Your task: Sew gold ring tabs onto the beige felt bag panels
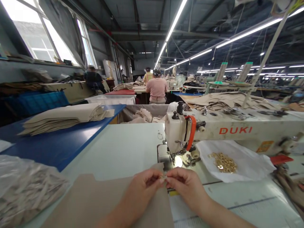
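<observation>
My left hand (pixel 144 185) and my right hand (pixel 186 183) meet in front of the sewing machine's needle area, thumbs and forefingers pinched together. Between the fingertips is a small gold metal ring (pixel 163 177), mostly covered by the fingers. Beneath my left hand and forearm lies a large beige fabric panel (pixel 95 193), reaching from the table's front edge toward the presser foot. The white sewing machine (pixel 209 125) stands just beyond my hands, its lamp lit. To the right, a heap of gold metal rings (pixel 224 163) rests on a white sheet (pixel 254 163).
A clear plastic bag of beige pieces (pixel 26 193) sits at the left. Behind it, a blue table (pixel 95 126) carries a stack of folded beige panels (pixel 66 115). Thread cones (pixel 222 72) stand above the machine. A person in pink (pixel 156 88) sits farther off, back turned.
</observation>
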Demonstrator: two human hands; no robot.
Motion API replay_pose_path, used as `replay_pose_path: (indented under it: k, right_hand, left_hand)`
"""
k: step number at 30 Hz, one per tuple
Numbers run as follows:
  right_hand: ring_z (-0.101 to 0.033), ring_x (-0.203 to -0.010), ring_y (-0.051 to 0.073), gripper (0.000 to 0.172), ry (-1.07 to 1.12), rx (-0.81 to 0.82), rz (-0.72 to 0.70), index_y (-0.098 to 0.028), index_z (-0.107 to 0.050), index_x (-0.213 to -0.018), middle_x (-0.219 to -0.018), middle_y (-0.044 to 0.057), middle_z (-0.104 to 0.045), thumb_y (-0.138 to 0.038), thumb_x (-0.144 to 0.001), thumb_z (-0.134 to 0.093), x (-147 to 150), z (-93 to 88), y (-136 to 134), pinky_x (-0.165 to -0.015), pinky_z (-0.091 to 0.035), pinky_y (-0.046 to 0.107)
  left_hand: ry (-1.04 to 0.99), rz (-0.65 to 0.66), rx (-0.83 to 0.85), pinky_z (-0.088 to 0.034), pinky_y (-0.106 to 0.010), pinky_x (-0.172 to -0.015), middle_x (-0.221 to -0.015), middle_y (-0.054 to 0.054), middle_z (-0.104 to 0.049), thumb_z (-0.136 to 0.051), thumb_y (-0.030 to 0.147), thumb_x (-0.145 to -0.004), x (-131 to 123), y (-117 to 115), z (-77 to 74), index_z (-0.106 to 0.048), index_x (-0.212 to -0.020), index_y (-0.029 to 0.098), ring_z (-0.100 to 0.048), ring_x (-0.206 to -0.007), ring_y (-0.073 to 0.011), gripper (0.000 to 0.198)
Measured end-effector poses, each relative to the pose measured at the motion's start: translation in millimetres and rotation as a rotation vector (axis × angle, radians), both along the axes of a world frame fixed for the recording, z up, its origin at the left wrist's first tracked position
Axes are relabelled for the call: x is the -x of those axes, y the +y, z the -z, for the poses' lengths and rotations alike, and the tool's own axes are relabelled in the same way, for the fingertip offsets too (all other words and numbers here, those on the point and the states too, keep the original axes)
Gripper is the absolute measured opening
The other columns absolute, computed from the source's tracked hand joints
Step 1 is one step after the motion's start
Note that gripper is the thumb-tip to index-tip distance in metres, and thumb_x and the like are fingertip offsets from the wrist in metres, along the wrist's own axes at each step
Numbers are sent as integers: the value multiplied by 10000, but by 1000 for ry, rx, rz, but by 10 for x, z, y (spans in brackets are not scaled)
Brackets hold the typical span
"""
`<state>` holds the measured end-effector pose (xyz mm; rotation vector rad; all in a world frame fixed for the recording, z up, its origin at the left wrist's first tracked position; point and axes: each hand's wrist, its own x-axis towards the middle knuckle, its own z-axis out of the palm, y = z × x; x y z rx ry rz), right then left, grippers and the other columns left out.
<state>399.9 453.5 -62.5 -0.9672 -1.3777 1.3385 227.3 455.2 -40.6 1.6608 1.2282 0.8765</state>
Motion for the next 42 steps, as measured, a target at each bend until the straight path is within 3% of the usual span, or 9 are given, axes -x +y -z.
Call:
replay_pose_path:
  k: [9,16,21,24,29,35,42]
  right_hand:
    - [-538,-572,111,124,-165,-114,51,-153,-658,-731,-629,-5,-626,-237,-779,-582,-7,-73,-16,-541,-413,201]
    - [-470,-520,102,122,-217,-120,123,-153,-607,-671,-572,-22,-557,-242,-731,-550,20,-86,-20,-496,-375,203]
    - [-460,-504,103,97,-201,-61,159,-162,-585,-652,-548,-32,-542,-242,-694,-550,52,-67,-6,-489,-363,210]
    - [-479,-472,104,83,-170,24,142,-171,-570,-640,-502,-45,-532,-245,-674,-553,33,-46,2,-471,-366,209]
    - [-523,-444,97,44,-137,184,100,-169,-566,-625,-476,-60,-549,-210,-641,-571,-60,-47,38,-463,-396,195]
    - [-541,-394,82,39,-146,319,31,-166,-552,-644,-498,-57,-587,-185,-644,-586,-81,-104,144,-420,-411,172]
    - [-570,-379,78,146,-212,447,-35,-155,-526,-552,-461,-35,-589,-129,-662,-619,-37,-210,337,-367,-396,124]
  left_hand:
    - [40,34,-30,-464,-218,-716,-794,18,-726,-579,370,-796,53,20,-12,-728,-849,218,-637,-775,-178,219]
    - [162,-40,-66,-451,-238,-663,-700,15,-673,-532,370,-771,29,17,-47,-683,-756,204,-609,-700,-179,224]
    - [129,-45,-13,-464,-251,-614,-665,10,-624,-496,370,-757,-19,21,-67,-587,-715,197,-600,-661,-181,201]
    - [166,-5,-10,-507,-287,-674,-759,-15,-663,-476,361,-782,20,46,-65,-587,-771,196,-634,-714,-196,200]
    - [496,-107,-330,-460,-471,-957,-1175,-124,-627,-511,292,-774,162,85,96,-566,-1124,165,-578,-1091,-292,377]
    - [581,-44,-628,-487,-459,-968,-1189,-119,-618,-449,213,-855,12,75,362,-519,-1199,182,-564,-1140,-255,353]
    - [528,-49,-727,-518,-497,-917,-1132,-148,-627,-463,144,-815,-153,123,417,-515,-1173,136,-584,-1096,-282,362]
